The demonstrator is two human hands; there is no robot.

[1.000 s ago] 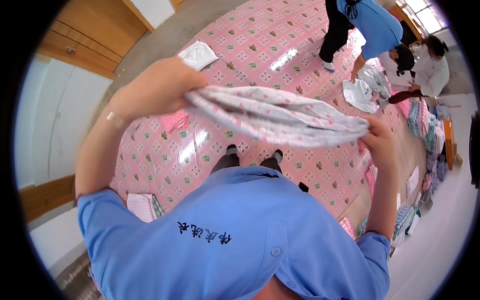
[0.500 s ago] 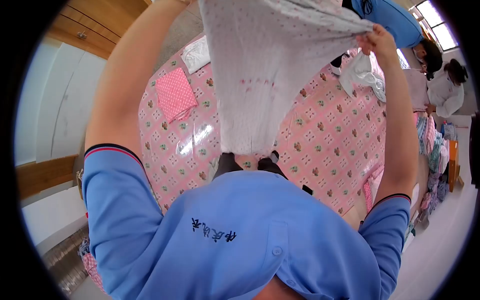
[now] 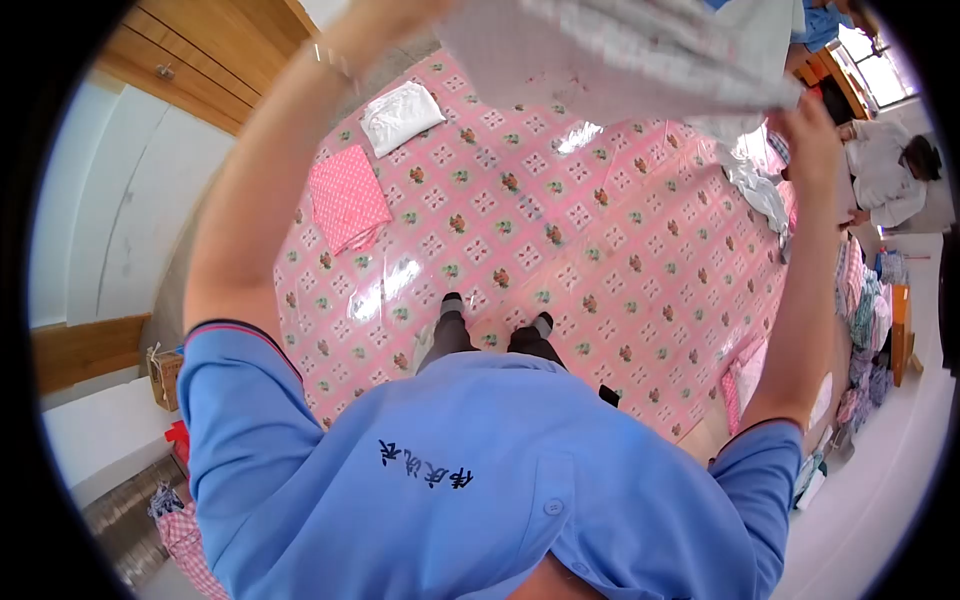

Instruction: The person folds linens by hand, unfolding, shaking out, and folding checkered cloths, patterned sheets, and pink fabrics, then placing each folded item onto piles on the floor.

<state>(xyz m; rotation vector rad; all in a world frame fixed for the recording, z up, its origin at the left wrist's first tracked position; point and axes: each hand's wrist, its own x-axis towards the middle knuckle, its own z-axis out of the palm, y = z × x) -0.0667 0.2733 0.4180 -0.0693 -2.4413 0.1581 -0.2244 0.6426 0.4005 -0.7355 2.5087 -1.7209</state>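
A white cloth with small pink marks [image 3: 620, 60] is stretched out in the air at the top of the head view, blurred by motion. My right hand [image 3: 806, 130] is closed on its right corner. My left hand [image 3: 395, 15] is at the top edge of the view by the cloth's left side; its fingers are partly cut off and smeared. Below the cloth lies a pink flower-patterned plastic sheet [image 3: 480, 240], on which my feet stand.
A folded pink dotted cloth [image 3: 350, 200] and a folded white cloth [image 3: 402, 118] lie at the sheet's left. Crumpled white cloth [image 3: 755, 190] lies at its right. A person in white [image 3: 885, 175] stands beyond, near piled garments [image 3: 865, 320]. A wooden cabinet [image 3: 190, 60] stands upper left.
The cloth has swung up and away from my body, uncovering the sheet and my feet. My right hand has moved outward and slightly down; the left hand has come further into view.
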